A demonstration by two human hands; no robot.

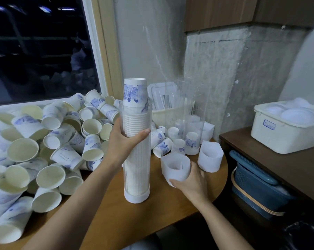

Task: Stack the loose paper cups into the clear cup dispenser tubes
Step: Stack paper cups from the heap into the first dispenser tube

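Curling left fingers [144, 132] grip the tube [137, 168]; right fingers [174, 182] clasp a cap [176, 170].

On the table [170, 210] the full tube [136, 159] stands at centre. The cup pile [44, 141] spreads from 8 to 11 o'clock. A second tube [185, 114] stands at 1 o'clock, apparently over a few cups [192, 141]. At 3 o'clock sit the near cap [176, 166] and, behind it, the far cap [210, 156].

dim, cool room light from above. the window [40, 51] at ten o'clock is black, mirroring ceiling lamps. pale glare streaks the clear tubes [186, 105] at one o'clock. edges bow outward; loose cups [22, 149] at eight o'clock look soft.
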